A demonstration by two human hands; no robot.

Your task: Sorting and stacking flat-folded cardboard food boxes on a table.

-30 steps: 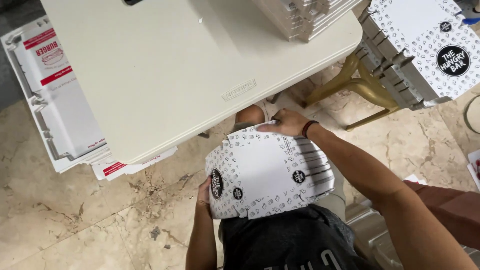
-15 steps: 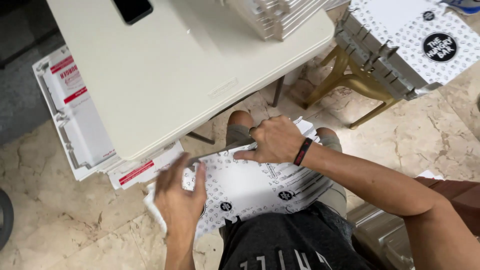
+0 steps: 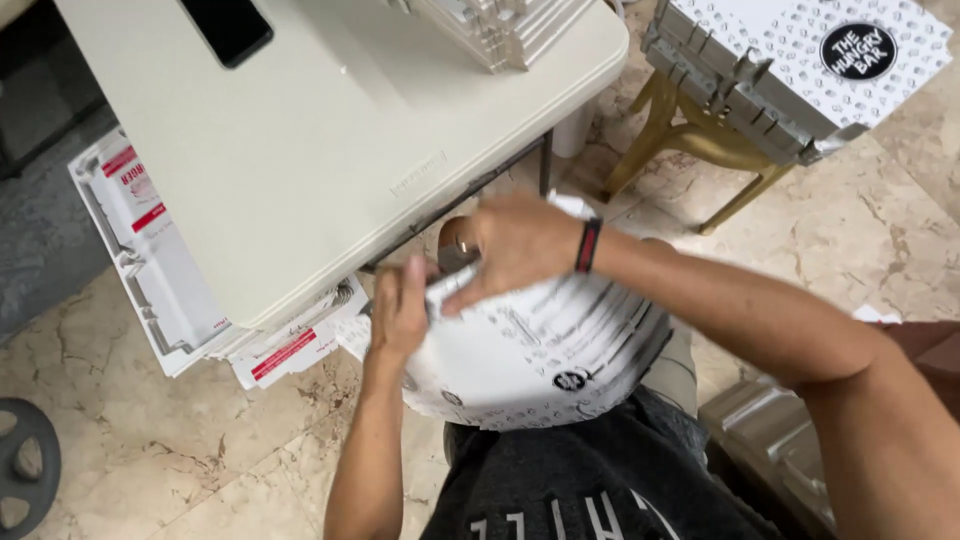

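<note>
- We grip the white printed cardboard box blank with both hands; it lies over our lap, just below the edge of the cream plastic folding table.
- Our left hand is closed around the blank's upper left edge.
- Our right hand, with a dark wristband, pinches the same edge from above, touching the left.
- A black phone lies on the table beside a stack of flat blanks.
- More printed boxes rest on a yellow chair.

Flat cardboard box blank, white with small black print and round black emblems: lying tilted across the lap, bending upward at its 11 o'clock edge.
</note>
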